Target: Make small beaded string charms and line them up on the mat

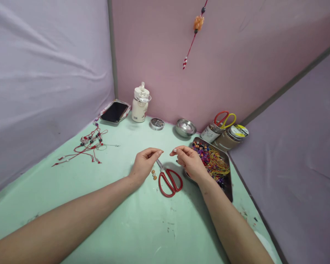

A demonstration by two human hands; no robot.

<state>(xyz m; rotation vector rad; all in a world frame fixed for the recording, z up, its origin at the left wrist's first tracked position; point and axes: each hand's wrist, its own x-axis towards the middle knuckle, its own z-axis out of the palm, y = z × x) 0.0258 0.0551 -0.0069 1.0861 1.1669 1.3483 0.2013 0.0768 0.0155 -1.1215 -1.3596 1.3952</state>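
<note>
Above the red-handled scissors (pixel 169 182), my left hand (pixel 145 165) is closed in a pinch. What sits between its fingertips, perhaps a fine thread, is too thin to make out. Facing it a short gap away, my right hand (pixel 190 161) pinches what looks like a small white bead (pixel 175 150). The scissors lie on the table with their blades partly behind my left fingers. A few orange and clear beads (pixel 154 175) lie between my left wrist and the scissors. My right hand and forearm partly cover a metal tray (pixel 230 189) of mixed beads and golden cords (pixel 217 164).
Red beaded cords (pixel 92 143) lie at left, near a phone (pixel 115 112). Along the back stand a white bottle (pixel 140 106), a clear spool (pixel 157 124), a steel bowl (pixel 186 128) and jars (pixel 227 138), one holding scissors (pixel 224 120). A beaded string (pixel 198 24) hangs above.
</note>
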